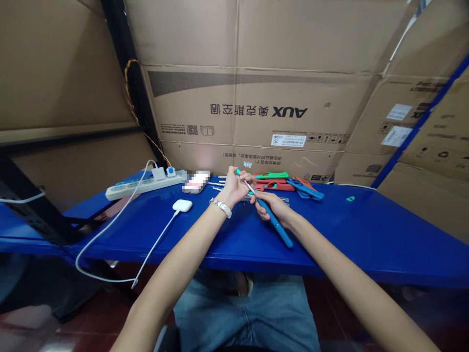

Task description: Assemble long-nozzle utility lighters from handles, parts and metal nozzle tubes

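Note:
Over the blue table my two hands meet on one long lighter. My right hand is closed round its blue handle, which points back toward me. My left hand, with a watch on its wrist, pinches the thin metal tube at the lighter's front end, where a small green tip shows. Just behind my hands lies a pile of green, red and blue lighter handles, and several loose metal tubes lie to the left of them.
A white power strip lies at the table's left with a charger plugged in. A white earbud case on a cable and a phone lie near it. A small green part lies at the right. Cardboard boxes wall the back.

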The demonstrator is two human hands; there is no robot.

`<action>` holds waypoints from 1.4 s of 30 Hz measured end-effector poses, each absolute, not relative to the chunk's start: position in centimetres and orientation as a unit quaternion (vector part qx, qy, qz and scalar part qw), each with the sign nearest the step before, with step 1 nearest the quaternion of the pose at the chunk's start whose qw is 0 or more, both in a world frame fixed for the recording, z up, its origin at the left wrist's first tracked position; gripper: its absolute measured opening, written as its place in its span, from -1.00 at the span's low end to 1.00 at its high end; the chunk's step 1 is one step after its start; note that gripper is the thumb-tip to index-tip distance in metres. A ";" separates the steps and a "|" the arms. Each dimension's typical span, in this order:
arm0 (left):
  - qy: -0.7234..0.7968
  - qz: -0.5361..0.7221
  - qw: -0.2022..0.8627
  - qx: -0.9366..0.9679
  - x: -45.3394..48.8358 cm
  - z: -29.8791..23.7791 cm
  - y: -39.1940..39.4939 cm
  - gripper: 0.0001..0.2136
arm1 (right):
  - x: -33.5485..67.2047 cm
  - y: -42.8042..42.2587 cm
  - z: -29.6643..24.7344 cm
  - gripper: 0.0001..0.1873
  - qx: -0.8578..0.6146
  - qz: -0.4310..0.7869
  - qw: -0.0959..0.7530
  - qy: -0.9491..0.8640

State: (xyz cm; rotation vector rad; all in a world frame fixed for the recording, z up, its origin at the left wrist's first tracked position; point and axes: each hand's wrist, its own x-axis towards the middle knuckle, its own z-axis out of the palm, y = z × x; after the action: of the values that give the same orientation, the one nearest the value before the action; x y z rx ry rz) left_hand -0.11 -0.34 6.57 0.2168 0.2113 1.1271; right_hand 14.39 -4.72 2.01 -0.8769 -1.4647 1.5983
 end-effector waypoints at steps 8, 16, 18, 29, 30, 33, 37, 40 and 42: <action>0.148 0.501 0.843 0.131 0.4 5.9 -0.9 -0.70 | 14.5 -5.0 2.3 -0.75 -0.362 0.619 0.401 -0.570; 0.110 0.515 0.843 0.110 0.1 6.1 -0.9 -0.69 | 14.2 -4.9 2.1 -0.71 -0.361 0.612 0.395 -0.582; 0.100 0.512 0.846 0.107 -0.1 6.1 -0.8 -0.69 | 14.0 -5.0 2.1 -0.70 -0.363 0.610 0.398 -0.581; 0.109 0.480 0.866 0.084 -1.1 7.2 -0.7 -0.70 | 13.9 -5.2 2.4 -0.68 -0.355 0.586 0.395 -0.612; 0.109 0.478 0.868 0.085 -1.2 7.3 -0.7 -0.70 | 13.9 -5.3 2.4 -0.69 -0.356 0.586 0.394 -0.612; 0.113 0.480 0.866 0.082 -1.3 7.3 -0.7 -0.71 | 14.0 -5.3 2.6 -0.69 -0.359 0.585 0.393 -0.613; 0.108 0.482 0.865 0.082 -1.2 7.3 -0.8 -0.71 | 14.0 -5.2 2.5 -0.69 -0.357 0.586 0.400 -0.608; 0.088 0.485 0.863 0.111 -0.9 7.2 -1.0 -0.78 | 14.1 -5.2 2.5 -0.68 -0.343 0.604 0.411 -0.591; 0.097 0.489 0.854 0.150 -0.5 7.1 -1.1 -0.84 | 14.2 -5.2 2.5 -0.68 -0.333 0.619 0.416 -0.577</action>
State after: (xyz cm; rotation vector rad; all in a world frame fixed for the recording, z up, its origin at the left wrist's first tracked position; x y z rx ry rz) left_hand -0.49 -1.10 7.07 0.3146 0.2048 1.0289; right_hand 14.17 -5.16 2.55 -0.8357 -1.4502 1.5537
